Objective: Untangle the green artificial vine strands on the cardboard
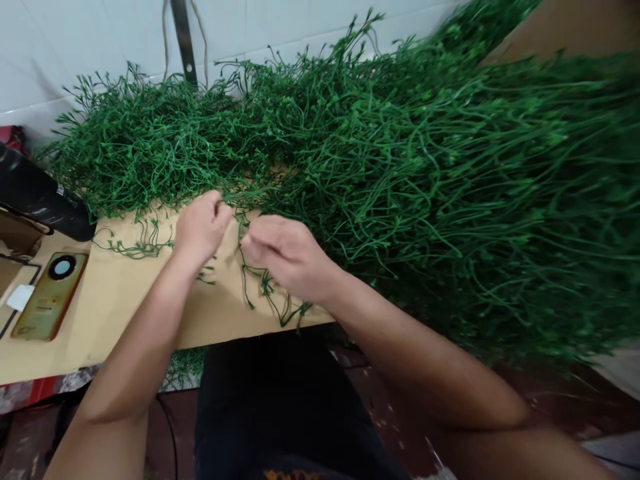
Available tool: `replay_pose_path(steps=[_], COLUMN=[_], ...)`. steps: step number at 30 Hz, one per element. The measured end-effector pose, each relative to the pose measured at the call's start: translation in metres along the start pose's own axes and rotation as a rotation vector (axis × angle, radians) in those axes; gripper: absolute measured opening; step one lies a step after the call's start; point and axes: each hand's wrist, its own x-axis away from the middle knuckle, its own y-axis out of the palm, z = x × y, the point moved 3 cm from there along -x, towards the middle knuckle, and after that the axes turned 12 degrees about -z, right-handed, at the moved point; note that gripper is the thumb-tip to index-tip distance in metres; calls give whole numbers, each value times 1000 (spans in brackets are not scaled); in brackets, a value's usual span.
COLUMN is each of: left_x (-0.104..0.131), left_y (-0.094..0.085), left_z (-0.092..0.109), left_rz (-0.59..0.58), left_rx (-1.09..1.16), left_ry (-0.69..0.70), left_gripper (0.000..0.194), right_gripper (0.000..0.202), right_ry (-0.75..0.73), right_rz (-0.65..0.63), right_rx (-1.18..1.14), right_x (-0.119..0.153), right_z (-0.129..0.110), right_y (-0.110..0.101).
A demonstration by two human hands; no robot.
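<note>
Both hands are closed, close together over the tan cardboard surface (120, 293). My left hand (203, 223) has its fingers curled, and what it may hold is hidden. To its right, my right hand (285, 253) is pinched, with thin green stems beside and beneath its fingers; its grip is too blurred to make out. A few loose green stems (137, 247) lie on the cardboard left of my left hand. Just beyond the hands rises a large pile of green plastic-looking stems (425, 173) with small budded tips, spreading far to the right.
A black bottle (45, 193) lies tilted at the left, with a phone (50, 297) face down near it. A metal strip (183, 40) stands against the white tiled wall (100, 40). Brown cardboard (570, 30) rests over the pile at the upper right.
</note>
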Motion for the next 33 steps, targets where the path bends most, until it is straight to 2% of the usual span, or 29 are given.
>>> replay_pose_path(steps=[2,3,5,7,10,11,12,14,16,17,19,21,22,24,27,30,33], left_x=[-4,-5,-2,2,10,13,14,17,18,18,18,17,16,13,10,11,13], left_y=[-20,-28,-40,-39,-15,-6,2,14,21,24,27,31,32,35,35,34,28], left_z=[-25,-34,-41,-32,-4,4,11,18,21,20,18,14,12,7,1,0,2], left_rz=[145,179,220,149,-100,-169,-219,-262,-269,-258,-235,-226,-228,-222,-184,-159,-136], left_rx=[76,100,185,255,304,317,324,322,288,278,289,342,374,421,424,347,230], left_ry=[-189,-215,-195,-92,135,187,216,235,235,236,234,233,232,231,237,298,374], left_gripper=[30,30,29,23,15,12,9,10,13,13,13,13,12,11,15,23,21], right_gripper=[31,31,35,39,37,42,56,78,71,64,52,44,40,31,30,29,20], right_ry=[-102,-104,-7,145,448,561,660,755,671,586,403,307,302,348,404,429,429], right_rz=[-68,-73,-1,120,312,377,444,541,565,531,361,122,34,-15,14,-80,-126], right_rx=[32,59,136,281,601,687,749,788,768,738,625,449,364,242,109,3,-49], right_x=[2,2,4,10,28,37,45,58,59,55,40,23,15,4,-4,-7,-9], right_z=[-23,-30,-32,-19,12,20,25,27,20,16,10,12,15,23,35,42,47], right_y=[-6,-11,-26,-45,-80,-91,-101,-112,-107,-97,-69,-36,-23,-6,-1,2,9])
